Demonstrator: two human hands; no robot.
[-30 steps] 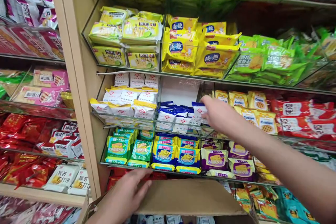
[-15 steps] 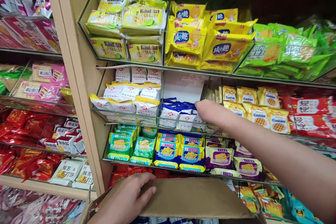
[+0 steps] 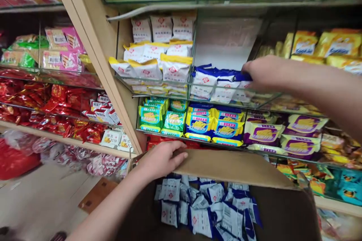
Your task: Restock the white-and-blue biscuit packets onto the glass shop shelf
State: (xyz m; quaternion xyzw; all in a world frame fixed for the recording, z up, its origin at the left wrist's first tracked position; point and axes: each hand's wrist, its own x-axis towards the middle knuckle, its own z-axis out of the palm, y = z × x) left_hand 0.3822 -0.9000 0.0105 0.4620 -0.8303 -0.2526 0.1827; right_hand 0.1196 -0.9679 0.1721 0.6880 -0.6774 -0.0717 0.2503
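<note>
My right hand [image 3: 261,73] reaches into a clear shelf bin. Its curled fingers are at the blue top edge of a blue-and-white snack packet [image 3: 244,86] at the right end of a row; the fingertips are partly hidden. Similar snack packets [image 3: 205,83] stand upright beside it, behind the clear front. Lower down, my left hand [image 3: 162,160] is closed over the left part of the raised flap of an open cardboard box [image 3: 226,163], thumb towards me. Inside the box lie several loose blue-and-white packets [image 3: 200,220] in a jumbled heap.
White-and-yellow packets [image 3: 169,67] fill the bin to the left. Yellow cookie packets [image 3: 305,45] are at the right, behind my forearm. Green, blue-yellow and purple biscuit packs [image 3: 229,126] line the shelf below. A wooden upright [image 3: 93,52] divides the shelving; tiled floor [image 3: 36,199] shows lower left.
The view has tipped down and come closer, so the box's inside and its packets now show. My right hand stays at the same bin, my left hand on the box flap.
</note>
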